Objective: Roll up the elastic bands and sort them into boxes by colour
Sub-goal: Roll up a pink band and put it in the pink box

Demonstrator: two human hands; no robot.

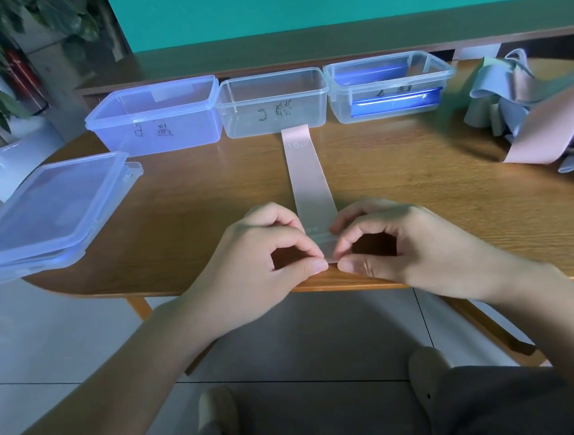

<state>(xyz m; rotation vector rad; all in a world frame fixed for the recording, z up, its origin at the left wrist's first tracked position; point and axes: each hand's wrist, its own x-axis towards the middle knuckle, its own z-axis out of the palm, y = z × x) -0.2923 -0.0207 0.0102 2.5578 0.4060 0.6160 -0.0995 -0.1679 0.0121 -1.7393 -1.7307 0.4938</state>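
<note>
Pink elastic band lay flat along the middle of the frame, running from the near edge of the wooden tabletop up to the front wall of the clear middle box, which its far end touched or nearly touched. At the near end, right at the tabletop's edge, the left hand and the right hand each pinched the band between thumb and curled fingers, the two thumbs almost meeting over its folded end. Three lidless boxes stood side by side along the far edge: a bluish box toward the upper left, the clear one at centre, and a right box with blue bands inside. A stack of lids overhung the tabletop's left edge. At the right of the frame a loose heap of grey and pink bands ran out of view. Bare wood stretched on both sides of the band, between it and the lids and between it and the heap.
</note>
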